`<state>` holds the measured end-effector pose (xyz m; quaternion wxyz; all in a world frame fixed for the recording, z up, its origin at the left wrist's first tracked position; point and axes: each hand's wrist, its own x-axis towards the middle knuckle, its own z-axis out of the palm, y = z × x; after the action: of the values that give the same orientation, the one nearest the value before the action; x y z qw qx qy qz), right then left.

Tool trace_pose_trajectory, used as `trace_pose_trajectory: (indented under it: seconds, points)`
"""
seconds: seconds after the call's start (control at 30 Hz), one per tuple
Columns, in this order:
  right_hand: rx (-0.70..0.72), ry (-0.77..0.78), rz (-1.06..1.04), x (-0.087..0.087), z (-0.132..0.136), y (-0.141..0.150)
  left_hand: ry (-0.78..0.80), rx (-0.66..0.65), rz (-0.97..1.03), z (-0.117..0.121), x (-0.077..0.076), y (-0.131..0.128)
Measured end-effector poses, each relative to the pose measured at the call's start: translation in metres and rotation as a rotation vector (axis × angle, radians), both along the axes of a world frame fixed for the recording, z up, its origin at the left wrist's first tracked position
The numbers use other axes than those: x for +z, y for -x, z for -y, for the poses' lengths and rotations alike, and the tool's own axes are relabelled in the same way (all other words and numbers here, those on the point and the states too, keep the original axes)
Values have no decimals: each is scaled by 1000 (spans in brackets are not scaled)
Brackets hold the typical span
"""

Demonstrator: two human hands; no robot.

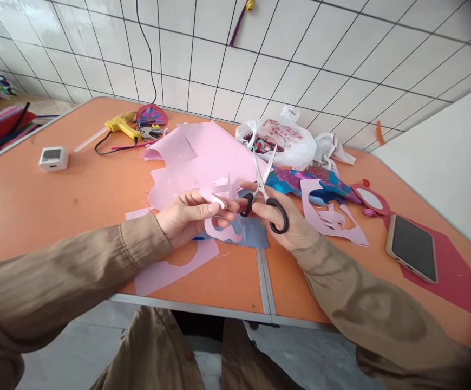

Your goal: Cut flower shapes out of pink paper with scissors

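My left hand (197,214) is closed on a curled pink paper cutout (224,232), pinched between thumb and fingers, with a looping strip hanging below. Black-handled scissors (261,187) are in my right hand (286,216), fingers through the handles. Their blades stand apart and point up and away, clear of the cutout. Behind the hands lies a large pink sheet (203,149) with jagged cut edges. Under the hands there is a blue piece (252,232), and a pink scrap (174,271) rests near the table's front edge.
A yellow glue gun (122,125) and a small white cube device (53,158) stand at the left. At the back sits a white plastic bag (288,142). To the right are pink offcuts (333,219), a small red-framed mirror (369,198) and a phone (413,248) on red sheet.
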<state>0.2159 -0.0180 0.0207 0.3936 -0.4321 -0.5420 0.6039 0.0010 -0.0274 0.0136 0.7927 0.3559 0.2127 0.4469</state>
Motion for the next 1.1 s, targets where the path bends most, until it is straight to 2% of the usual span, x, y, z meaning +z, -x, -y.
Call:
trace_pose_trajectory:
  seconds: [0.17,0.3,0.47,0.57,0.67,0.77,0.87,1.0,1.1]
  points:
    - [-20,60,-221,-7,-10,12,-8,-51,16,2,0,0]
    - [59,132,-278,-6,-15,14,-9,-79,5,4,3,2]
    - [79,24,-174,5,-17,15,-19,-75,-8,2,2,2]
    - [90,-68,-57,18,-21,11,-15,-56,-48,-3,1,4]
    - [175,-130,108,35,-27,6,-23,-73,-94,-8,6,11]
    - [197,-130,197,47,-33,4,-60,-90,-190,-13,13,17]
    - [198,-130,236,52,-37,9,-140,-60,-415,-15,16,19]
    - [226,-114,267,51,-40,19,-275,14,-647,-16,15,18]
    - [149,-157,196,46,-42,21,-269,30,-698,-16,13,20]
